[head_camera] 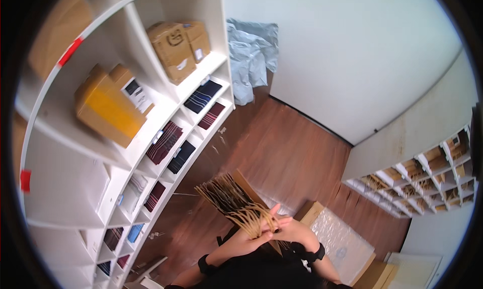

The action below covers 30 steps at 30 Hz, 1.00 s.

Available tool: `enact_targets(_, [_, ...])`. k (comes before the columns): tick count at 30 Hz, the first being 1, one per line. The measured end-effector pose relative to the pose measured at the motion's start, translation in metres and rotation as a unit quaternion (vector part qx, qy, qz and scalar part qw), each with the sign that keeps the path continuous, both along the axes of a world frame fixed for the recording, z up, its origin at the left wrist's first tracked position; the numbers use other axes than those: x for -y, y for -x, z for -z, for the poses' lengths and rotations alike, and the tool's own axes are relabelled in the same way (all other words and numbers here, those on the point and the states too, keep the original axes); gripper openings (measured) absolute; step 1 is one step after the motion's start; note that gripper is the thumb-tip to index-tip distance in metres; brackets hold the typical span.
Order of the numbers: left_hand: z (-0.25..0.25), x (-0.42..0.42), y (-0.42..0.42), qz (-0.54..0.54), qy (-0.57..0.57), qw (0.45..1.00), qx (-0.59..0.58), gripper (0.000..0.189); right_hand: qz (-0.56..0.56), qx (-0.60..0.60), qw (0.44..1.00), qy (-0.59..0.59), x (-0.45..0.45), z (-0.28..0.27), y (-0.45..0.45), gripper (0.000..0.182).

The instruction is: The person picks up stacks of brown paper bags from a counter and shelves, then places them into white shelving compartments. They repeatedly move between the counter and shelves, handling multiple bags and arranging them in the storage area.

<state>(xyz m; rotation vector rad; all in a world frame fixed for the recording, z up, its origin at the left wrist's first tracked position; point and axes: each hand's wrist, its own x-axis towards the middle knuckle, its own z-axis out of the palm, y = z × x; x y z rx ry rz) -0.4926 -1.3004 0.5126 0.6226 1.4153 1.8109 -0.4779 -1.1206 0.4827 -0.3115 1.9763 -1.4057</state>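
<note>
A bundle of brown paper carrier bags point(222, 194) stands on edge close to the body, with looped, rope-like handles point(245, 219) gathered toward me. My left hand point(254, 238), on the picture's left side, has the handle loops around and between its fingers. From the other side my right hand point(288, 228) meets it, fingers spread over the same handles; the two hands overlap. A flat brown cardboard panel point(247, 187) lies along the bundle's right side. Black bands circle both wrists.
White shelving point(169, 119) on the left holds cardboard boxes point(109, 107) and folded striped textiles point(203, 96). Grey plastic sheeting point(249, 55) hangs behind it. Plastic-wrapped cartons point(339, 240) stand at lower right. Further right, a pigeonhole rack point(422, 175) holds brown items. The floor is reddish wood.
</note>
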Motion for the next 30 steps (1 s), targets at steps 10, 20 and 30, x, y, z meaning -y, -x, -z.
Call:
enact_targets(10, [-0.003, -0.071, 0.087, 0.114, -0.041, 0.99, 0.073, 0.074, 0.159, 0.048, 0.981, 0.098, -0.064, 0.064, 0.024, 0.061])
enact_targets(20, [-0.021, -0.226, 0.132, 0.221, -0.03, 0.975, 0.013, 0.073, 0.419, -0.163, 0.891, -0.063, -0.197, 0.064, 0.054, 0.026])
enact_targets(30, [-0.011, -0.387, 0.171, 0.223, -0.088, 0.965, 0.108, 0.087, 0.558, -0.135, 0.814, -0.092, -0.323, 0.022, 0.026, 0.061])
